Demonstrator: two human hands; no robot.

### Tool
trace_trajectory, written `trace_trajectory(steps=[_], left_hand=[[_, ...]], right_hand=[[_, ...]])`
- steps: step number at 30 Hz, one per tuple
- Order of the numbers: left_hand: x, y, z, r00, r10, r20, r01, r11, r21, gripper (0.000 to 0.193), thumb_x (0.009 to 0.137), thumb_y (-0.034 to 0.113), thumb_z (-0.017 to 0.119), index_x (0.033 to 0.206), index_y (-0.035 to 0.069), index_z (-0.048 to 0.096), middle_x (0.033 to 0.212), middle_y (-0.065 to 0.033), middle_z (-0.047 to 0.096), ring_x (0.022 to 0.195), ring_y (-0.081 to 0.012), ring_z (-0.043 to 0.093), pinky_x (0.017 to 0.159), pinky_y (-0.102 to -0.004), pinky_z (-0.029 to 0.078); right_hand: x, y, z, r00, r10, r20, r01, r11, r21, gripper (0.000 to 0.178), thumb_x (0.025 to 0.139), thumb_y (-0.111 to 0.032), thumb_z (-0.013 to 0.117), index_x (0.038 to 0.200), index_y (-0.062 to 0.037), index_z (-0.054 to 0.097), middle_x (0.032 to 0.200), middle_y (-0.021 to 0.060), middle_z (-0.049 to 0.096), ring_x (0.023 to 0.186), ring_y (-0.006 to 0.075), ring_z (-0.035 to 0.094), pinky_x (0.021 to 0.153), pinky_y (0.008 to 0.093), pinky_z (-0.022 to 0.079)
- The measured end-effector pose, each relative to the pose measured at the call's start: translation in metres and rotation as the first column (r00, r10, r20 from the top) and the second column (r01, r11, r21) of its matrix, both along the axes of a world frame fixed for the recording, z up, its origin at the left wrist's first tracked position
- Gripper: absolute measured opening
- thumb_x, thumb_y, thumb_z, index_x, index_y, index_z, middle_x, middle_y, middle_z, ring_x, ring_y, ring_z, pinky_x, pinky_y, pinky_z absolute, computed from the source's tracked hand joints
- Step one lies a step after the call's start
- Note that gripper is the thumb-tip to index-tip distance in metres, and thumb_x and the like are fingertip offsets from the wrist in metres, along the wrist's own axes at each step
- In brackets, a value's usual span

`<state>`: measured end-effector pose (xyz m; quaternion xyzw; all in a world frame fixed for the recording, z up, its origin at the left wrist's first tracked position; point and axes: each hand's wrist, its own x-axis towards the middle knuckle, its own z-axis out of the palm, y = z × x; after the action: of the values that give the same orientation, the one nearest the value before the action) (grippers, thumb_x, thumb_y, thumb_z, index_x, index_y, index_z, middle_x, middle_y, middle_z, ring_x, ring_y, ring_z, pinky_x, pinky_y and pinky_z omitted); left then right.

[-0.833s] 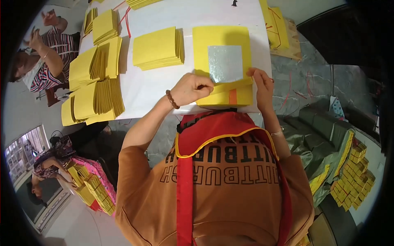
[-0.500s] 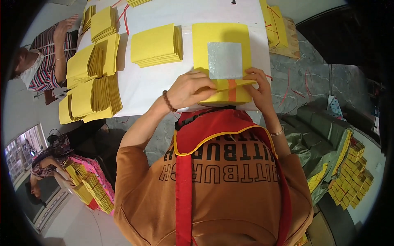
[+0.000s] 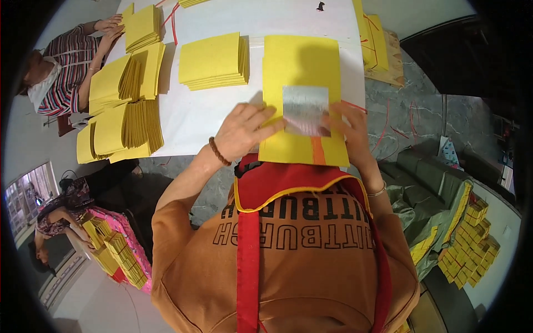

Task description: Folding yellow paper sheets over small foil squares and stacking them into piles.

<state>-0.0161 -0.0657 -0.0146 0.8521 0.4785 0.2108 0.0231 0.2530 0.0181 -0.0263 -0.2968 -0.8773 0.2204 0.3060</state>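
Observation:
A yellow paper sheet (image 3: 300, 61) lies flat on top of its stack at the near right of the table, its near edge reaching toward my red apron. On it are a silver foil square (image 3: 305, 108) and, below that, an orange-red strip (image 3: 317, 151). My left hand (image 3: 247, 130) rests at the sheet's left side, fingers stretched toward the silver square. At the right side, my right hand (image 3: 350, 130) has its fingers extended over the sheet's edge and the square's right border; they are slightly blurred. Neither hand grips anything visible.
A folded yellow paper stack (image 3: 214, 61) stands left of the sheet, and more bundles (image 3: 125, 125) line the table's left side. A person in a striped shirt (image 3: 69, 69) works there. Red ties (image 3: 174, 25) lie on the white table (image 3: 194, 127). Yellow packs (image 3: 469, 244) are piled at the right.
The sheet's near edge, raised and folded in my fingers before, now lies flat. The silver square has shifted toward me. My fingers have loosened and spread. The striped-shirt person's hands have lowered to the table.

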Motion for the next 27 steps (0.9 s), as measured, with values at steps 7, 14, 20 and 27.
trace_trajectory(steps=[7,14,20,27], left_hand=[[0.007,-0.002,-0.012,0.924,0.141,0.357,-0.07,0.976,-0.205,0.019,0.079,0.014,0.058,0.092,0.002,0.061,0.075,-0.012,0.06,0.068,-0.0294,0.058,0.06,-0.0349,0.046],[0.008,0.023,-0.03,0.627,0.649,0.43,-0.173,0.655,-0.736,0.031,0.087,0.028,0.056,0.091,-0.002,0.06,0.06,-0.0198,0.055,0.053,-0.0303,0.055,0.05,-0.0375,0.041],[0.012,0.033,-0.058,0.324,0.687,0.651,-0.002,0.689,-0.725,0.023,0.087,0.022,0.057,0.092,-0.001,0.059,0.061,-0.0083,0.058,0.053,-0.013,0.053,0.05,-0.0306,0.04],[0.005,0.035,-0.043,0.363,0.772,0.521,-0.028,0.568,-0.822,0.023,0.084,0.017,0.062,0.095,-0.002,0.054,0.059,-0.0013,0.053,0.055,-0.0061,0.046,0.05,-0.0243,0.038]], right_hand=[[0.0,-0.005,-0.005,0.991,0.062,0.115,-0.029,0.963,-0.268,0.022,0.075,-0.017,0.065,0.096,-0.0099,0.061,0.092,0.005,0.064,0.094,0.0214,0.059,0.075,0.0324,0.039],[-0.027,-0.001,-0.001,0.888,-0.387,-0.247,0.077,0.657,-0.75,0.048,0.081,-0.012,0.064,0.125,-0.0008,0.048,0.098,0.0104,0.064,0.081,0.0121,0.061,0.072,0.025,0.047],[-0.027,0.007,-0.003,0.925,-0.381,-0.015,0.244,0.621,-0.745,0.047,0.078,-0.01,0.067,0.122,-0.001,0.053,0.096,0.0105,0.065,0.074,0.0084,0.058,0.066,0.0225,0.046],[-0.029,0.013,-0.018,0.906,-0.414,-0.088,0.221,0.64,-0.736,0.042,0.078,-0.013,0.067,0.117,-0.0019,0.057,0.091,0.0109,0.066,0.069,0.0075,0.054,0.064,0.0216,0.045]])
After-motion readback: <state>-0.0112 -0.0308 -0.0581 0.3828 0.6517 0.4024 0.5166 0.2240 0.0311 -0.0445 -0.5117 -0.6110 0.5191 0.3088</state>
